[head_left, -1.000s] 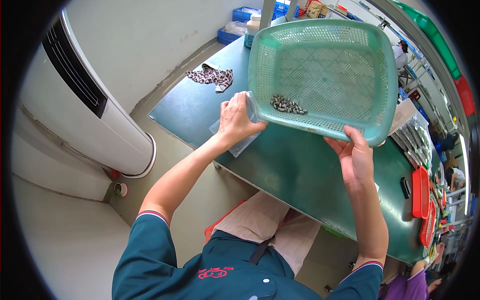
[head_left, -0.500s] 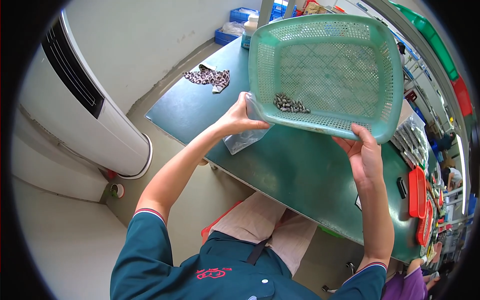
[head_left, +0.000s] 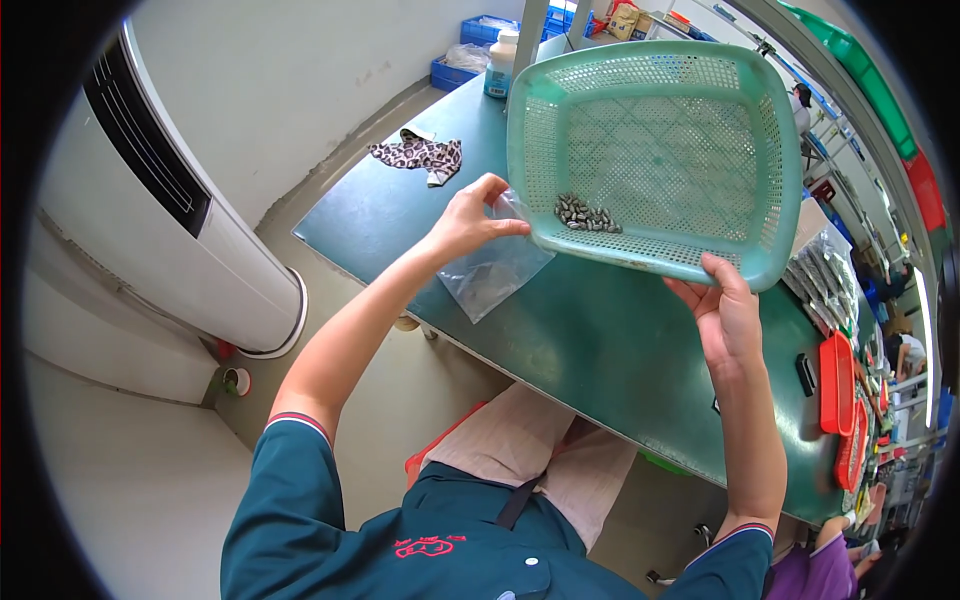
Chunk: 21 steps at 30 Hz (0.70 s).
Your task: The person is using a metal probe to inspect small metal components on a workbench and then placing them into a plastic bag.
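A pale green perforated plastic basket [head_left: 660, 262] is held tilted above the table, its inside facing me. Small dark metallic pieces [head_left: 588, 215] lie heaped in its lower left corner. My right hand [head_left: 722, 305] grips the basket's near rim toward the right, thumb over the edge. At the lower left corner, my left hand [head_left: 475, 220] pinches the mouth of a clear plastic bag [head_left: 492, 280] between thumb and fingers. The bag hangs beneath that corner, its opening against the rim. I cannot make out any pieces inside the bag.
On the green table [head_left: 590, 340] lie a leopard-print cloth [head_left: 420, 157], a white-lidded bottle [head_left: 501, 65], red trays [head_left: 836, 383] and bagged dark parts [head_left: 825, 280]. A tall white air conditioner [head_left: 220, 260] stands left. A person in purple [head_left: 815, 570] is at the lower right.
The basket has dropped slightly and moved a little right. The bag now hangs more spread out below my left hand. The pieces remain in the same corner.
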Available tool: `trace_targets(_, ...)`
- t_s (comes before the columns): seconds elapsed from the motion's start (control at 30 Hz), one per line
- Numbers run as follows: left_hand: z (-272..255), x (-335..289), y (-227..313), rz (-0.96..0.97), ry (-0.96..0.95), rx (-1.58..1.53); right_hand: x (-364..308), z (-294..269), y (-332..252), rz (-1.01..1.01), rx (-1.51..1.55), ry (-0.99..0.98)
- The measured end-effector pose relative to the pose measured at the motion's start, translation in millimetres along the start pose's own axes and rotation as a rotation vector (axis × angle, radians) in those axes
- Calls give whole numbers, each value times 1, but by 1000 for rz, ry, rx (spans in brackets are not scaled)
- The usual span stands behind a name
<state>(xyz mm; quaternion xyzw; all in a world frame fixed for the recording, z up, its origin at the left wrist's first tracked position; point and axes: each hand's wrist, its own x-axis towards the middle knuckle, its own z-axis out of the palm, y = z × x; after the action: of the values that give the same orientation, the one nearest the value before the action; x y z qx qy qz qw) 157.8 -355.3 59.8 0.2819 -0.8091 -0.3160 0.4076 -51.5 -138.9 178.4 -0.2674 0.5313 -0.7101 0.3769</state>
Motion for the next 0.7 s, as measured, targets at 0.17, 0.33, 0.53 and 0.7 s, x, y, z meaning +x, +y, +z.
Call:
trace_targets(0.17,10,3,27,-110,149,198,2,8,1,-12,33,17)
trace_targets(0.33,21,-2,32,60,104,379,7,11,1,23,99,70)
trace_targets(0.53,45,-2,38,-43,77,469,8,13,6,8,76,72)
trace_targets(0.7,49,1,22,89,215,326,8,15,6,18,73,68)
